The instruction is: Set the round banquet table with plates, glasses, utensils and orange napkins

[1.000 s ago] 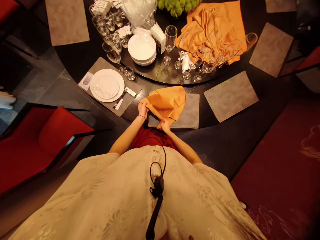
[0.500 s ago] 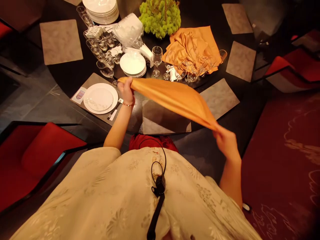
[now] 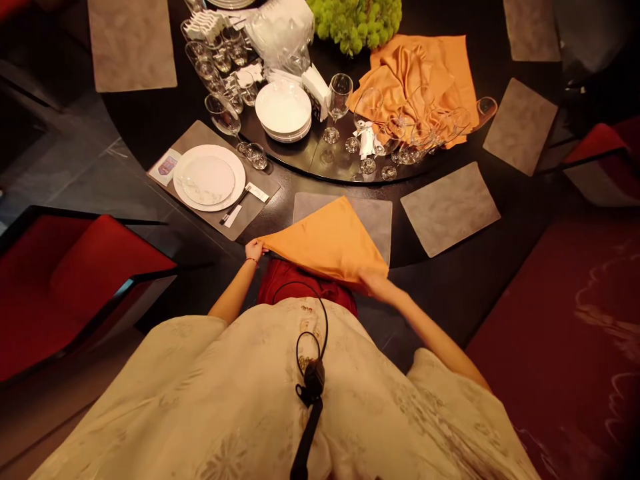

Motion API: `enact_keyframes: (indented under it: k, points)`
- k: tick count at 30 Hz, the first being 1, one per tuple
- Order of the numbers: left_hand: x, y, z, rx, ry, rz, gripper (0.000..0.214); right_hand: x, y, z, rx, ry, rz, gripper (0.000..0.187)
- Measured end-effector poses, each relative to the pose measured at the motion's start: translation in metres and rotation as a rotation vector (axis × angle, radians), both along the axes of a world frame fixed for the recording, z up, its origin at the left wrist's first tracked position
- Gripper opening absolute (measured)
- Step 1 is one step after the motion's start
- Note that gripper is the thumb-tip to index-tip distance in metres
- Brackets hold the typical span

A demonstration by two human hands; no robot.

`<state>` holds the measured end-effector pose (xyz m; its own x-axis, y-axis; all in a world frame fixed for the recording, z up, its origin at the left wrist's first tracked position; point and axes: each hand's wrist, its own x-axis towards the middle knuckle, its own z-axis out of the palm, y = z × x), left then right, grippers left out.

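An orange cloth napkin point(image 3: 327, 240) is spread in a triangle over the near table edge, partly covering a grey placemat point(image 3: 370, 208). My left hand point(image 3: 255, 249) is closed on its left corner, fingers pinched. At the napkin's lower right edge is my right hand point(image 3: 376, 283), slightly blurred, its fingers closed on the fabric. To the left, a white plate point(image 3: 181, 190) with a smaller plate on it lies on another placemat point(image 3: 200, 137), with chopsticks point(image 3: 235, 204) and a small card point(image 3: 165, 167) beside it.
On the turntable stand a stack of white plates point(image 3: 283, 107), a wine glass point(image 3: 339, 100), several more glasses and a heap of orange napkins point(image 3: 410, 73). Green foliage point(image 3: 353, 23) is behind. A red chair point(image 3: 100, 267) stands left; another placemat point(image 3: 450, 208) lies right.
Both hands have come down toward the body and closer together. The napkin, stretched in the air before, now lies lower across the table edge in a triangle.
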<state>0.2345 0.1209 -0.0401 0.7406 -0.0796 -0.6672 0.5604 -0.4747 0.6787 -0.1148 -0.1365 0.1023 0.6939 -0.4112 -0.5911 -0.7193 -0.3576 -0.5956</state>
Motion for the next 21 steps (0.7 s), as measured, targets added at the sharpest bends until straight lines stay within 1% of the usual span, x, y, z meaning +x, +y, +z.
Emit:
enact_keyframes:
  k: [1,2,3,4,6,8,9,10,11,12,13,15,17,19,21]
  points:
    - [0.000,0.009,-0.003,0.018,-0.002,0.013,0.011,0.020,-0.016,-0.009,0.019,-0.016,0.018,0.023]
    - [0.001,0.017,-0.006,0.036,-0.002,0.022,0.011,0.043,-0.033,-0.019,0.069,-0.038,0.108,0.021]
    - [0.004,0.025,-0.008,0.053,0.001,0.023,0.010,0.068,-0.050,-0.031,0.094,-0.081,0.157,0.019]
    - [0.008,0.032,-0.009,0.071,0.007,0.017,0.008,0.096,-0.066,-0.043,0.118,-0.124,0.157,0.019]
    - [0.017,0.046,-0.010,0.106,0.016,0.002,0.008,0.149,-0.087,-0.071,0.130,-0.143,0.050,0.023]
    - [0.025,0.056,-0.008,0.182,-0.049,-0.047,0.015,0.193,-0.093,-0.099,0.080,-0.089,-0.054,0.029]
    - [0.027,0.060,-0.007,0.246,-0.133,-0.108,0.021,0.210,-0.092,-0.112,0.040,-0.058,-0.091,0.030]
    - [0.029,0.062,-0.006,0.310,-0.242,-0.200,0.028,0.223,-0.089,-0.123,-0.002,-0.033,-0.117,0.031]
    - [0.029,0.062,-0.005,0.360,-0.361,-0.324,0.034,0.233,-0.086,-0.132,-0.045,-0.015,-0.138,0.030]
    - [0.028,0.061,-0.004,0.381,-0.468,-0.475,0.037,0.240,-0.083,-0.140,-0.086,-0.002,-0.158,0.029]
    - [0.026,0.057,-0.004,0.364,-0.546,-0.640,0.039,0.244,-0.082,-0.146,-0.121,0.008,-0.179,0.027]
    - [0.019,0.046,-0.005,0.222,-0.596,-0.977,0.039,0.247,-0.081,-0.153,-0.178,0.024,-0.229,0.022]
    - [0.010,0.033,-0.008,0.042,-0.606,-1.276,0.039,0.248,-0.084,-0.158,-0.208,0.038,-0.279,0.017]
    - [-0.001,0.020,-0.013,-0.103,-0.632,-1.484,0.039,0.248,-0.085,-0.161,-0.224,0.056,-0.320,0.015]
    - [-0.011,0.011,-0.020,-0.184,-0.662,-1.617,0.040,0.251,-0.083,-0.162,-0.251,0.063,-0.351,0.015]
